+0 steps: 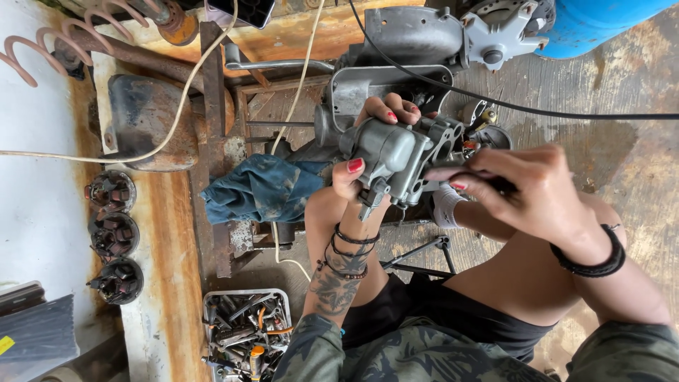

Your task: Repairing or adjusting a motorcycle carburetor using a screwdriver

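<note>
My left hand [368, 141] grips a grey metal carburettor [396, 155] and holds it up in front of me, thumb on its near side, fingers over the top. My right hand [530, 187] is closed around a thin dark tool [442, 172] whose tip touches the carburettor's right face. Both wrists wear dark bands. My bare knees show below the hands.
A grey engine casing [403, 42] lies behind the carburettor, crossed by a black cable [552, 112]. A blue rag [262, 187] sits to the left. A tray of tools [244, 332] stands at the bottom, three round motor parts [113, 233] at the left, a blue barrel [594, 21] top right.
</note>
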